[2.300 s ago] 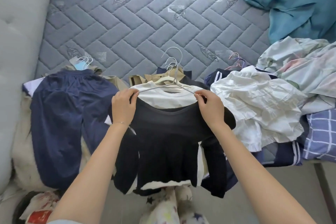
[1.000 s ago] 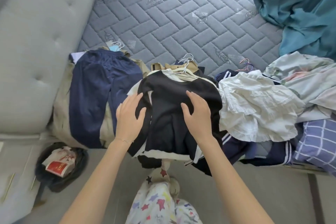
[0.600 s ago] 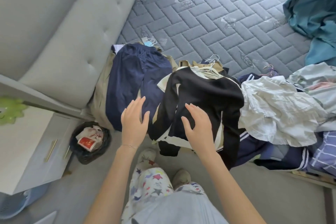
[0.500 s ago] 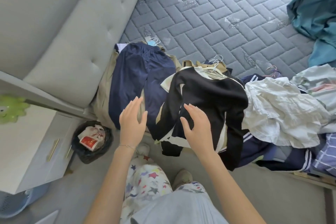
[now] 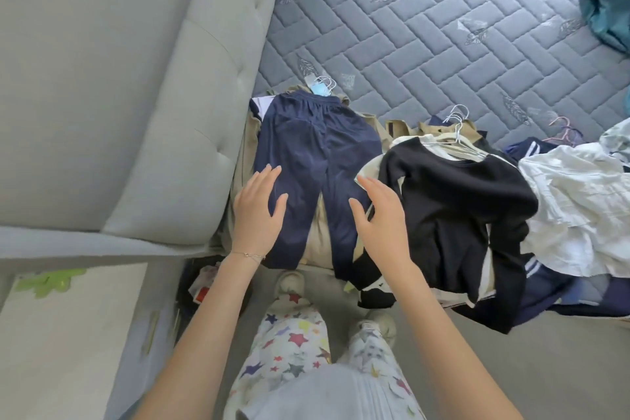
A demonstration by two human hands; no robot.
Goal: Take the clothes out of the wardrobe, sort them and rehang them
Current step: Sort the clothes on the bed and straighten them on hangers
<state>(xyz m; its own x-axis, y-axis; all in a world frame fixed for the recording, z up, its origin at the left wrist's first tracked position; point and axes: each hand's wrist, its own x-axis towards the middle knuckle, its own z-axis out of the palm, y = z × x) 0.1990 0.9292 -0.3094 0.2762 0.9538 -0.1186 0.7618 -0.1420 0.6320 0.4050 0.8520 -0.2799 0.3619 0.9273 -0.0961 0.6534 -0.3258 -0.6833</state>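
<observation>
Both hands are off the black top where they rested a moment ago and are now further left, over the navy trousers, and the view has swung left with them. Left hand and right hand are both released, fingers straight and spread, holding nothing. They sit above the two trouser legs, and whether the palms actually press the cloth I cannot tell.

By the look of it, the emptying step is done: no wardrobe shows, and the clothes lie along the near edge of the mattress. Sorting seems about half done. The trousers lie flat on a beige stack beside the grey headboard. The black top lies on its wire hanger over other hung garments, just right of the trousers with one sleeve touching them. Further right, the white garment and the striped dark pieces under it are crumpled and look unsorted, with pink hangers lying loose behind them. Finishing that heap and carrying everything back to the rail is, I judge, all yet to do
</observation>
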